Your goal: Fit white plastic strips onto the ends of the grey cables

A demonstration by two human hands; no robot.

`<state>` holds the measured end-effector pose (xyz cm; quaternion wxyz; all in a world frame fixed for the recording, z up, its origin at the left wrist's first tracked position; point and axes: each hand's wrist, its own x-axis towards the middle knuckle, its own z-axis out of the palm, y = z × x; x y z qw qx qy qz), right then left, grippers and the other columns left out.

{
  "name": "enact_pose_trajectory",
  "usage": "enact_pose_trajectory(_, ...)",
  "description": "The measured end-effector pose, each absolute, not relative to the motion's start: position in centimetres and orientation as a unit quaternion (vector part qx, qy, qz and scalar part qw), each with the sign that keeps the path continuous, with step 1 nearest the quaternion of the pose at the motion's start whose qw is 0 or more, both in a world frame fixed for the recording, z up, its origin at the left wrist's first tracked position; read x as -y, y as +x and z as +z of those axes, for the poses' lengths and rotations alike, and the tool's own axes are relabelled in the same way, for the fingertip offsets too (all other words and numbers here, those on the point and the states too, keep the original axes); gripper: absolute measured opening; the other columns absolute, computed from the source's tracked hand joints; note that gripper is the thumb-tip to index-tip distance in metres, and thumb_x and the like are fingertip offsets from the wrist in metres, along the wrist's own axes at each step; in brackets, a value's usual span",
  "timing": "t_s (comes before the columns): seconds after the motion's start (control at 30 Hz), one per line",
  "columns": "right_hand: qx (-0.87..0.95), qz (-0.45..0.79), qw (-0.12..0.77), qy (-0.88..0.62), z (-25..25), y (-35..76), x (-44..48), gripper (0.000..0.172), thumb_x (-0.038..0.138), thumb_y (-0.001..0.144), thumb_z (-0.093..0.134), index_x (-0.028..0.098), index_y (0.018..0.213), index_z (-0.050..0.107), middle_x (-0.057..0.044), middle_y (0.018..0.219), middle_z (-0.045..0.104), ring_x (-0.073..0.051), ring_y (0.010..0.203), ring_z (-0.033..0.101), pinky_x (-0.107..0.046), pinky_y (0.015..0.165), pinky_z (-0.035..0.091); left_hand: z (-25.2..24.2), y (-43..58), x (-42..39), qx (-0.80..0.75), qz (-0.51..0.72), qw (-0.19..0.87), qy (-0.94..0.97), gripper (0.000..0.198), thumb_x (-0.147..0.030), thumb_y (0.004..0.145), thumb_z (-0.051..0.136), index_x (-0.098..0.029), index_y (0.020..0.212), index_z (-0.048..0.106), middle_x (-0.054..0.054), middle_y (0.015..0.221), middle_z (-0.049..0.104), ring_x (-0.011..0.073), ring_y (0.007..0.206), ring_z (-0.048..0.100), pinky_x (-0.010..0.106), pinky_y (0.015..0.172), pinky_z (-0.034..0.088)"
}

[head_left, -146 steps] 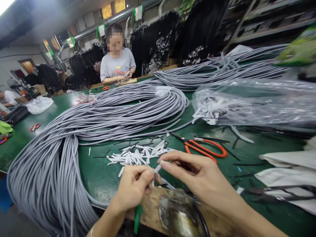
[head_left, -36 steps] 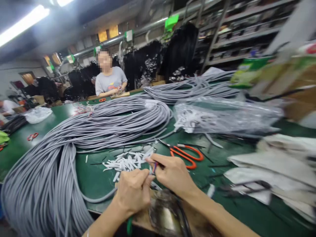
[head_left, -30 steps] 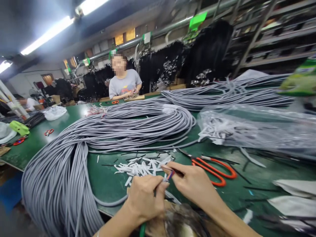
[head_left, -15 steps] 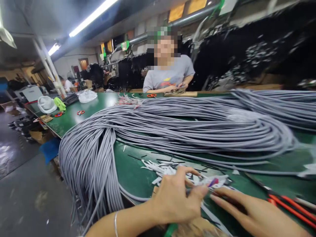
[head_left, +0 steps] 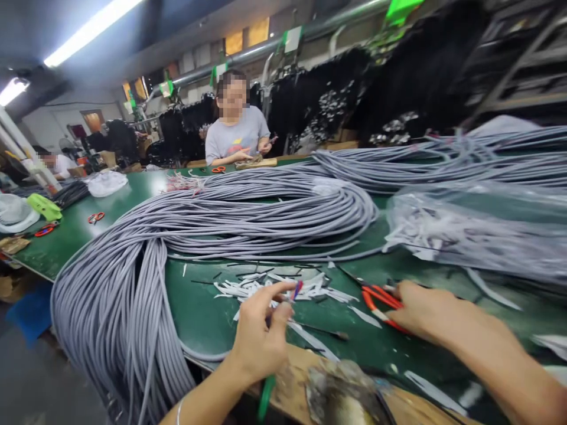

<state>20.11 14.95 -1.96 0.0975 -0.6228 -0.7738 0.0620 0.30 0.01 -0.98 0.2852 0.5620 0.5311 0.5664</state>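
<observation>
My left hand (head_left: 260, 336) pinches the stripped end of a grey cable (head_left: 293, 291), whose coloured inner wires stick up between thumb and forefinger. My right hand (head_left: 423, 313) has reached to the right and lies on the orange-handled scissors (head_left: 377, 298) on the green table (head_left: 208, 319), fingers curled over the handles. A scatter of white stripped sheath scraps (head_left: 283, 288) lies just beyond the left hand. A huge coil of grey cables (head_left: 212, 218) loops over the table and hangs down its left edge.
A clear plastic bag of white scraps (head_left: 469, 233) lies at right. A worn wooden block (head_left: 336, 389) sits at the near edge. A co-worker in a grey shirt (head_left: 237, 137) sits across the table; another person (head_left: 48, 165) is far left. Scissors (head_left: 95, 217) and a white fan (head_left: 13, 211) lie left.
My right hand has let go of the cable end and moved right onto the orange scissors. My left hand keeps hold of the cable end. The camera has swung back right.
</observation>
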Motion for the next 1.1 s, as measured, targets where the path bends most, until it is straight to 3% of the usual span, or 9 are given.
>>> enact_pose_trajectory(0.13, 0.778, 0.118, 0.088, -0.61, 0.7, 18.8, -13.3, 0.013, 0.017, 0.068, 0.051, 0.02, 0.057, 0.057, -0.013, 0.055, 0.062, -0.029, 0.053, 0.062, -0.034, 0.048, 0.041, -1.8, -0.2, -0.2, -0.462, 0.606, 0.363, 0.536, 0.038, -0.042, 0.09, 0.042, -0.018, 0.115, 0.057, 0.004, 0.079, 0.05, 0.0084, 0.051, 0.036, 0.02, 0.044, 0.031)
enact_pose_trajectory(0.23, 0.802, 0.159, 0.127, -0.561, 1.7, 17.4, -11.9, 0.012, 0.017, 0.073, 0.049, 0.02, 0.077, 0.059, -0.008, 0.071, 0.066, -0.021, 0.065, 0.064, -0.028, 0.06, 0.045, -1.8, -0.4, -0.2, -0.415, 0.65, 0.339, 0.539, 0.03, -0.04, 0.091, 0.041, -0.018, 0.099, 0.061, 0.002, 0.075, 0.047, 0.0082, 0.052, 0.037, 0.02, 0.046, 0.032)
enact_pose_trajectory(0.3, 0.83, 0.214, 0.211, -0.47, 1.8, 16.4, -10.8, 0.007, 0.027, 0.075, 0.05, 0.021, 0.074, 0.054, -0.005, 0.067, 0.062, -0.018, 0.06, 0.061, -0.025, 0.056, 0.045, -1.7, -0.4, -0.1, -0.399, 0.677, 0.272, 0.556, 0.029, -0.036, 0.092, 0.04, -0.018, 0.084, 0.061, 0.002, 0.074, 0.047, 0.0097, 0.057, 0.042, 0.021, 0.052, 0.036)
enact_pose_trajectory(0.4, 0.85, 0.248, 0.325, -0.331, 1.7, 15.1, -9.1, 0.021, 0.04, 0.067, 0.059, 0.021, 0.064, 0.05, -0.001, 0.058, 0.056, -0.016, 0.051, 0.053, -0.025, 0.05, 0.044, -1.5, -0.4, 0.1, -0.421, 0.681, 0.16, 0.577, 0.034, -0.031, 0.092, 0.04, -0.018, 0.069, 0.061, 0.003, 0.073, 0.048, 0.0127, 0.067, 0.048, 0.024, 0.06, 0.039)
enact_pose_trajectory(0.67, 0.888, 0.267, 0.291, -0.238, 1.5, 14.8, -7.9, 0.017, 0.035, 0.071, 0.061, 0.02, 0.065, 0.057, -0.002, 0.066, 0.06, -0.017, 0.06, 0.055, -0.025, 0.056, 0.045, -1.1, 0.2, 0.0, -0.415, 0.639, 0.085, 0.642, 0.036, -0.014, 0.086, 0.042, -0.017, 0.056, 0.062, 0.003, 0.07, 0.047, 0.0118, 0.061, 0.049, 0.023, 0.053, 0.041)
enact_pose_trajectory(0.77, 0.898, 0.258, 0.267, -0.237, 1.3, 14.7, -7.9, 0.026, 0.038, 0.075, 0.058, 0.018, 0.06, 0.053, -0.001, 0.06, 0.055, -0.014, 0.053, 0.049, -0.023, 0.051, 0.041, -0.9, 0.2, 0.0, -0.414, 0.631, 0.082, 0.65, 0.033, -0.011, 0.082, 0.043, -0.017, 0.055, 0.061, 0.002, 0.071, 0.045, 0.0108, 0.06, 0.049, 0.023, 0.052, 0.041)
enact_pose_trajectory(0.97, 0.876, 0.247, 0.318, -0.264, 1.2, 14.7, -8.0, 0.051, 0.048, 0.08, 0.05, 0.019, 0.045, 0.026, 0.006, 0.045, 0.024, -0.008, 0.042, 0.024, -0.022, 0.039, 0.022, -1.0, 0.1, 0.3, -0.43, 0.625, 0.116, 0.641, 0.033, -0.014, 0.086, 0.041, -0.017, 0.063, 0.064, 0.003, 0.071, 0.049, 0.0106, 0.059, 0.05, 0.023, 0.054, 0.041)
enact_pose_trajectory(1.03, 0.839, 0.274, 0.358, -0.304, 1.5, 14.9, -8.0, 0.051, 0.052, 0.079, 0.051, 0.02, 0.045, 0.029, 0.006, 0.044, 0.024, -0.009, 0.041, 0.025, -0.022, 0.038, 0.024, -1.1, 0.2, 0.4, -0.45, 0.627, 0.17, 0.613, 0.024, -0.016, 0.086, 0.044, -0.018, 0.078, 0.066, 0.002, 0.071, 0.052, 0.0098, 0.056, 0.048, 0.021, 0.05, 0.038)
enact_pose_trajectory(1.1, 0.801, 0.329, 0.386, -0.319, 1.9, 14.9, -7.8, 0.046, 0.055, 0.072, 0.058, 0.02, 0.048, 0.04, 0.004, 0.045, 0.038, -0.01, 0.042, 0.037, -0.022, 0.04, 0.032, -1.2, 0.3, 0.4, -0.479, 0.628, 0.249, 0.56, 0.018, -0.019, 0.086, 0.048, -0.02, 0.098, 0.06, 0.0, 0.071, 0.051, 0.0065, 0.047, 0.042, 0.019, 0.042, 0.031)
